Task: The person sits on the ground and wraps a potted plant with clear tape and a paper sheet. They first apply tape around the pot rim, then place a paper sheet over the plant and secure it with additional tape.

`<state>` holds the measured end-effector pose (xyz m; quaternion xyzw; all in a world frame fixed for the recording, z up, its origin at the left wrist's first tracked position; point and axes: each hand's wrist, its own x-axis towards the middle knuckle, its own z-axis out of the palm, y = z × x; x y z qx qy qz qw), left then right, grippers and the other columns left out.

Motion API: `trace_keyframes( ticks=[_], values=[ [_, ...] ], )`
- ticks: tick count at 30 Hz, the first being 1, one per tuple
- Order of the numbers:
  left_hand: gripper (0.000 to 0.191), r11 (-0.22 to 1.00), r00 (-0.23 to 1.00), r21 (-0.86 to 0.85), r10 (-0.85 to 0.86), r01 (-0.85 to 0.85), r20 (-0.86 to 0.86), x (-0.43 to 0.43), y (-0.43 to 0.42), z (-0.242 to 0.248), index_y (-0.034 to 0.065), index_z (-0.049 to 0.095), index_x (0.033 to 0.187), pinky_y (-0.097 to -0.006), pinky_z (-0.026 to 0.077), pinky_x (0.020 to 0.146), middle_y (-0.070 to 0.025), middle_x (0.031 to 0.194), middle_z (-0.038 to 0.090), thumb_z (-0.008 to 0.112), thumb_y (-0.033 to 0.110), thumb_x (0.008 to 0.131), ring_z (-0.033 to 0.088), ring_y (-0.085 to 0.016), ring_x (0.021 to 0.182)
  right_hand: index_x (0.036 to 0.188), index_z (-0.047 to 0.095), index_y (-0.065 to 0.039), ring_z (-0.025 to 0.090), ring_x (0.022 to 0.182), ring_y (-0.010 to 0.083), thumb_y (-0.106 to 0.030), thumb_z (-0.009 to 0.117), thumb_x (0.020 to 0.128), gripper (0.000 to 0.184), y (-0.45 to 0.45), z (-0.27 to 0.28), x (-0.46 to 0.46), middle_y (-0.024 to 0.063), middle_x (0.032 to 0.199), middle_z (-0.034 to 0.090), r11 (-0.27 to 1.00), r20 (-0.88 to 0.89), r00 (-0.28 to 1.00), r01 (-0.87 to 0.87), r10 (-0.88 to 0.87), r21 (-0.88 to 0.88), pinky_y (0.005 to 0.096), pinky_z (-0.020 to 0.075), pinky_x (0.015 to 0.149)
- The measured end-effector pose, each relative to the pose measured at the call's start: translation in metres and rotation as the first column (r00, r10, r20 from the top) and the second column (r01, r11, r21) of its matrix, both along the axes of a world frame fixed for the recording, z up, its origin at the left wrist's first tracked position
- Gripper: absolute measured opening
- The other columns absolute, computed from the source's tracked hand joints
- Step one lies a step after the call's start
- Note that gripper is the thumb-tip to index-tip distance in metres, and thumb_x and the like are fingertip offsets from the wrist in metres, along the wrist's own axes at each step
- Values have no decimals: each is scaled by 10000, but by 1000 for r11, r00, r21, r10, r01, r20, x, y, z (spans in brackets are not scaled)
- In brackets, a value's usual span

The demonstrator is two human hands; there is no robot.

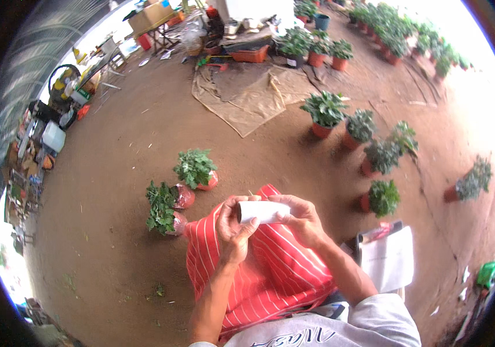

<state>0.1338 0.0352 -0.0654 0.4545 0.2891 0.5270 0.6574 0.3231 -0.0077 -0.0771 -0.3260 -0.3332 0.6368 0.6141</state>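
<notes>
Between my two hands is a white roll with a dark opening at its left end, held over my red striped apron. My left hand grips the roll's left end, thumb below and fingers above. At its right end, my right hand holds it with the thumb on its front and the fingers along its top. What the roll is made of cannot be told. To the left of my knees stand several leafy plants in pots with red, shiny wrapping.
Potted plants stand in a row to the right, near a seat or box with white sheets. A tan tarp lies on the dirt floor ahead. Orange planters are beyond it. Cluttered containers line the left side.
</notes>
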Motion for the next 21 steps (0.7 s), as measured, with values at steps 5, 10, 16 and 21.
trace_keyframes(
  ticks=[5,10,16,21],
  values=[
    [424,1000,979,0,12,-12,-204,19,-36,-3,45,525,1267,-462,498,1135,-144,1254,663,721,-55,904,652,-285,1237,1205,784,6,677,1188,204,18,747,970,238,-37,-28,3,123,1237,753,974,87,971,220,-224,56,370,559,1037],
    [333,992,950,109,99,-70,-295,47,-55,-13,45,536,1174,-446,546,1042,-148,1171,670,735,14,909,685,-274,1129,1014,794,22,679,1048,170,-65,742,1006,101,-54,-47,5,115,1140,769,945,96,943,324,-318,-49,347,553,932],
    [190,948,859,258,284,-186,-425,65,-61,-22,15,521,965,-396,577,902,-143,960,703,701,52,1013,701,-219,925,1005,729,-10,648,837,76,-86,706,1049,91,-56,-49,-8,5,914,729,857,181,854,508,-489,-84,272,548,749],
    [212,937,771,280,335,-210,-542,65,-59,-23,-3,594,984,-365,565,840,-115,936,727,686,167,1073,686,-181,878,1096,718,7,633,812,68,-47,684,1053,77,-44,-42,-18,1,910,693,756,151,752,653,-641,-46,265,546,734]
  ],
)
